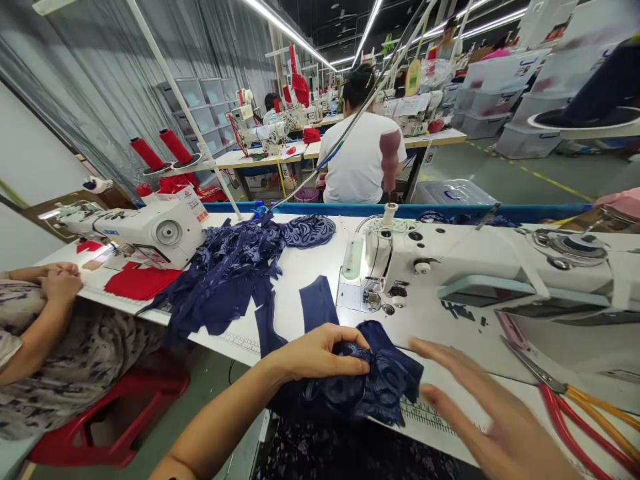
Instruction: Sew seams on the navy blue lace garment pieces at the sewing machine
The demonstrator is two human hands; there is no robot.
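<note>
My left hand (327,353) pinches a navy lace fabric piece (385,373) between thumb and fingers at the table's front edge. Close to the right side of that fabric is my right hand (475,407), fingers apart and slightly blurred, with nothing in it. Behind my hands stands a white sewing machine (480,267), its needle area (373,299) just beyond the fabric. A flat navy strip (319,303) lies to the left of the needle plate. Farther left spreads a heap of navy lace pieces (235,260).
Scissors with red and orange handles (560,387) lie at the right. A neighbouring person's hands (63,280) rest near red fabric (140,281) and another sewing machine (145,230). A person in a white shirt (357,153) sits ahead. Plastic bins (485,100) are stacked at back right.
</note>
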